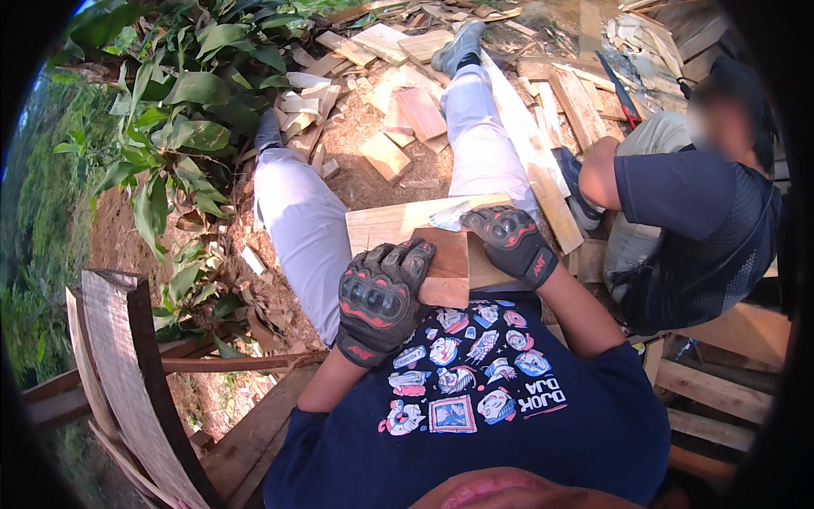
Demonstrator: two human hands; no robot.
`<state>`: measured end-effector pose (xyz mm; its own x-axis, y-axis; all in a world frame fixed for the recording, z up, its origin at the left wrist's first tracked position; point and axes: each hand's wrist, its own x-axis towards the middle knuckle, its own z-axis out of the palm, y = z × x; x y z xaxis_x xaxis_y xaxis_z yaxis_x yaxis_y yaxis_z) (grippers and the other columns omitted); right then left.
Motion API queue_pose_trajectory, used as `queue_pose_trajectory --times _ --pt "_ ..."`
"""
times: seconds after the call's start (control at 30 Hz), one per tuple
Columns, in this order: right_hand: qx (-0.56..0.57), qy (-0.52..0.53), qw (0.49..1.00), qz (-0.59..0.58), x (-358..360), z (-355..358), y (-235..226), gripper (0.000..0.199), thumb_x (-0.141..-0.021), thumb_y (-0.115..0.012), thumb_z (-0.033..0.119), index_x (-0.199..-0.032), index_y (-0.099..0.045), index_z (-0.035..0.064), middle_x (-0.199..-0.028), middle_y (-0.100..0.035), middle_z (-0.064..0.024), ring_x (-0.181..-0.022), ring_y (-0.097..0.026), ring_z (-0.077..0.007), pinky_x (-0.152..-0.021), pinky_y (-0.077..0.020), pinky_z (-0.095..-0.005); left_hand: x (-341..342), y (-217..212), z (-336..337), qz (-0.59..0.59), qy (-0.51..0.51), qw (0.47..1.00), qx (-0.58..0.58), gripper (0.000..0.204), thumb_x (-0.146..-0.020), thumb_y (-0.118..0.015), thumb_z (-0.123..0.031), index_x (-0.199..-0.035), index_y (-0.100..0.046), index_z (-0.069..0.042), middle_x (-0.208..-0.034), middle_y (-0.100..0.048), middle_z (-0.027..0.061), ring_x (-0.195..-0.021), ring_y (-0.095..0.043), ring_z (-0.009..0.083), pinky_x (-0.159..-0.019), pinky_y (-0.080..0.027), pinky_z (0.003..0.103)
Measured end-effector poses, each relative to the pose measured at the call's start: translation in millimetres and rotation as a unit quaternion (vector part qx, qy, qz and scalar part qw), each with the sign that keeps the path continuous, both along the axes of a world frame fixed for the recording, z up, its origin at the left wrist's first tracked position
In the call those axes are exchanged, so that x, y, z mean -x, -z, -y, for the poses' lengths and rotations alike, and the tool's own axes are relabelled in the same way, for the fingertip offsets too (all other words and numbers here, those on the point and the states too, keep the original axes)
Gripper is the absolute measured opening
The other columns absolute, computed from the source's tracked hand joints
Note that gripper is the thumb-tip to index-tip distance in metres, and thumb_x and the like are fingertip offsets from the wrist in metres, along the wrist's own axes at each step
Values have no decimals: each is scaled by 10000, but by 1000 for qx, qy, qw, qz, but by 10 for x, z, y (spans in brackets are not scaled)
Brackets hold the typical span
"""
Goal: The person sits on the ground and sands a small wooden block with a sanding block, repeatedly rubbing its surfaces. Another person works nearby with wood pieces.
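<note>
Board of pale wood (378,225) lies across the wearer's lap, in front of a dark blue printed shirt (475,373). We find a smaller reddish-brown block (447,270) over its middle, the lower end close to the shirt. Both hands are in black gloves with red trim.

We record the left hand (380,293) against the block's left side, its fingers slightly bent and close together at the upper left corner. The thumb is hidden, so we cannot tell how tightly the block is held. We place the right hand (509,237) at the board's upper right, back uppermost and fingers curled. A whitish, bluish piece (448,218) sits just beside those fingertips; we cannot tell what it is or whether the hand has hold of it, as the palm is out of sight.

We note wood offcuts (386,157) scattered on the ground between the legs and a long plank (530,136) beside the right leg. A second person (695,212) sits at the right, near a red-handled saw (630,110). Broad-leaved plants (182,110) stand at upper left, and a curved slab of timber (131,356) rises at lower left.
</note>
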<state>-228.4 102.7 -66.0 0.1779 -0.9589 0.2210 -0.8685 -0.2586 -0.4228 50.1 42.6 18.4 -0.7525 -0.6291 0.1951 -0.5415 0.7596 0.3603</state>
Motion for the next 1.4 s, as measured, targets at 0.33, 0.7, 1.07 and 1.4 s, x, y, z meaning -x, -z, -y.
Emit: queue_pose_trajectory --times 0.33,0.7,1.07,1.4 --pt "24 36 999 4 -101 -67 -348 515 -937 -588 -8 -1427 -695 108 -1304 -760 -161 -1167 -727 -352 -976 -581 -471 68 0 24 -18 17 1000 17 611 -806 -759 -249 -1384 -673 -71 -1284 -713 155 -1146 -682 343 -989 -522 502" --pt "-88 -81 982 -146 -55 -125 -759 415 -971 -637 193 -1348 -692 28 -1069 -749 -174 -932 -760 -348 -808 -582 -491 184 10 -42 -9 3 1000 9 588 -783 -747 -234 -1328 -697 -17 -1198 -727 154 -1023 -704 326 -886 -544 495" --pt "-131 -126 982 -52 262 31 -792 392 -1037 -597 115 -1414 -687 61 -1142 -749 -153 -1004 -739 -276 -879 -578 -412 252 70 -84 14 -4 1000 26 615 -783 -797 -247 -1357 -691 -53 -1230 -739 150 -1100 -703 343 -964 -527 522" --pt "-84 -62 992 -74 98 57 -176 574 -919 -640 87 -1490 -667 139 -1051 -778 -177 -871 -752 -353 -747 -579 -493 283 63 -28 -14 7 1000 15 570 -794 -757 -264 -1311 -698 -30 -1194 -739 169 -1047 -700 344 -917 -536 509"
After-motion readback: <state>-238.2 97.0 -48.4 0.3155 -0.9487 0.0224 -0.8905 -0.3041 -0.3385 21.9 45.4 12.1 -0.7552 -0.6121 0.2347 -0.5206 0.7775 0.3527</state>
